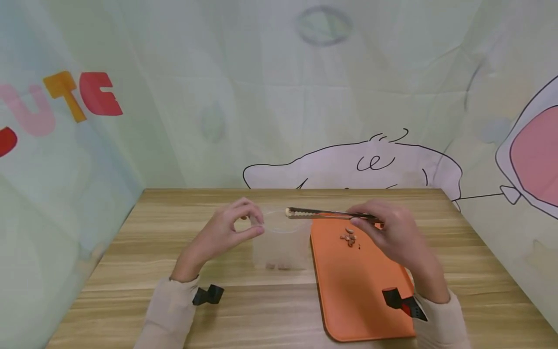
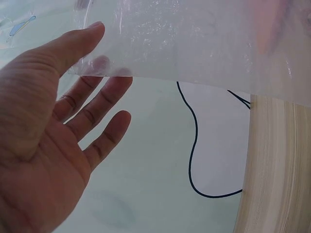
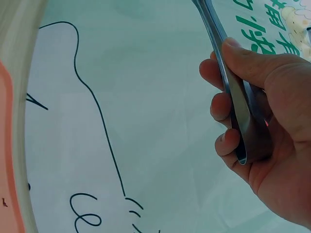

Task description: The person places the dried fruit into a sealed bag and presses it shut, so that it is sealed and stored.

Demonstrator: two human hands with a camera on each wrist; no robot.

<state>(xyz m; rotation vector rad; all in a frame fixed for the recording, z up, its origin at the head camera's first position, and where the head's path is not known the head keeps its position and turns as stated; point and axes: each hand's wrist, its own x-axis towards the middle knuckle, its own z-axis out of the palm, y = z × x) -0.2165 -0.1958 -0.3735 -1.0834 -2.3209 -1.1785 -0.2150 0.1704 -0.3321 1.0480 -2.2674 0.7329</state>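
My left hand (image 1: 228, 224) pinches the rim of a clear plastic bag (image 1: 282, 247) between thumb and fingers. In the left wrist view, the bag's film (image 2: 204, 43) spans the top, with fingertips behind it. The bag stands upright, its mouth spread, and a few brownish pieces (image 1: 277, 265) show at its bottom. My right hand (image 1: 394, 232) grips metal tongs (image 1: 324, 213), whose bent end (image 3: 250, 145) sits in the palm. A small pale piece (image 1: 288, 212) is at the tongs' tips, above the bag's mouth.
An orange tray (image 1: 364, 295) lies on the wooden table (image 1: 117, 286), right of the bag. Several small brown nut-like pieces (image 1: 348, 237) rest near its far end. Behind the table hangs a printed cloth (image 1: 196, 97).
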